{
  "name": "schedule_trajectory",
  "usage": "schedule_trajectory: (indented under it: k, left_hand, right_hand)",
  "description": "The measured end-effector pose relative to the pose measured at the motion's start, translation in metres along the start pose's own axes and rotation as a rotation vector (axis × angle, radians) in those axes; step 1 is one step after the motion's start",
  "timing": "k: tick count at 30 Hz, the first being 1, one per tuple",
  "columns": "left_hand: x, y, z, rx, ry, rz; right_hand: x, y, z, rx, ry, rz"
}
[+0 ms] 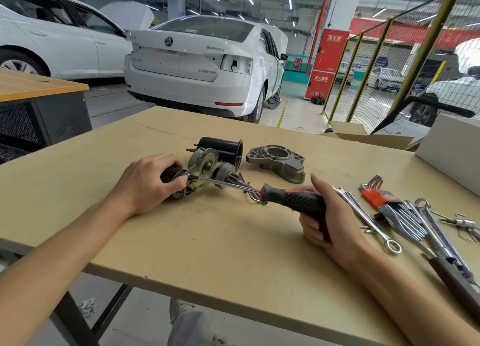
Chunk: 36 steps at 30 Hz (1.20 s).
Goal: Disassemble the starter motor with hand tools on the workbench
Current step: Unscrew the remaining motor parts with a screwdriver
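Observation:
The partly stripped starter motor (207, 168) lies on its side on the tan workbench (220, 242), with its black solenoid cylinder behind it. My left hand (148, 184) grips the motor's dark left end and holds it down. My right hand (330, 216) grips the black-and-red handle of a screwdriver (293, 199). Its steel shaft runs left across the motor, and the tip sits at the metal bracket beside my left fingers. A grey cast nose housing (276, 161) lies apart, just right of the motor.
Right of my right hand lie a combination wrench (368, 218), an orange-holdered hex key set (376, 193), more wrenches and a ratchet handle (441, 244). Cardboard boxes (452, 148) stand at the back right edge. White cars are parked behind the bench.

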State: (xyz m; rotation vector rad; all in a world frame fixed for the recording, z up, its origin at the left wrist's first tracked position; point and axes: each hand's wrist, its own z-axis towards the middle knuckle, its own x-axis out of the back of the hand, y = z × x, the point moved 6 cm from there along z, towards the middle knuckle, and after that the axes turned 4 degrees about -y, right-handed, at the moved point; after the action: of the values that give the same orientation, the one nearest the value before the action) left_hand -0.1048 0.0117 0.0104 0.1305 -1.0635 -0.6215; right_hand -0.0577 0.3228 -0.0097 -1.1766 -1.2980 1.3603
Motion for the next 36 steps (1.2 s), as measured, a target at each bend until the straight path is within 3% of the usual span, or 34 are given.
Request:
schedule_trajectory:
  k: [8, 36]
  left_hand:
    - [-0.0002, -0.0009, -0.0001, 0.003, -0.003, -0.004]
    - [-0.0011, -0.0014, 0.0005, 0.008, -0.015, -0.012]
  right_hand:
    - [0.0006, -0.0043, 0.0043, 0.064, 0.002, 0.048]
    - [0.0012, 0.0003, 0.0034, -0.005, -0.024, -0.038]
